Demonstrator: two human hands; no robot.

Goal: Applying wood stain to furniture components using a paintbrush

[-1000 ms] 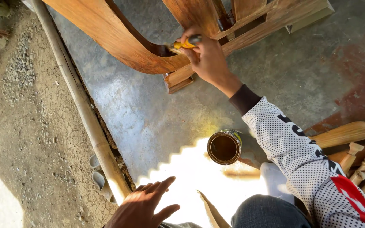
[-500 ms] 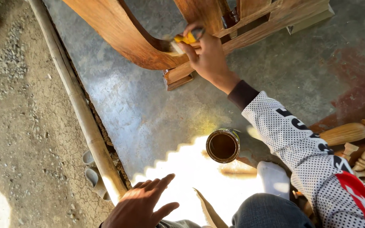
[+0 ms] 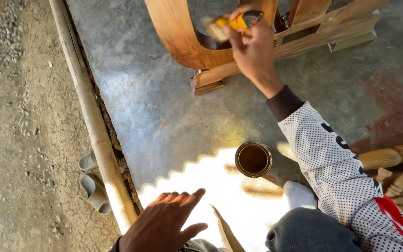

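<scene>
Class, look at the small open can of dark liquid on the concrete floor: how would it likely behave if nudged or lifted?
The open can has no lid and looks nearly full, so a nudge would probably slop dark liquid. It stands upright on flat concrete floor, so likely stable unless knocked. If tipped, its round body could roll.

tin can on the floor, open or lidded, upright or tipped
Open and upright: the tin can has no lid, its round mouth faces up, and dark brown liquid shows inside.

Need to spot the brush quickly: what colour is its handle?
Yellow with a dark end; the brush is gripped in the right hand, seen in the head view.
</scene>
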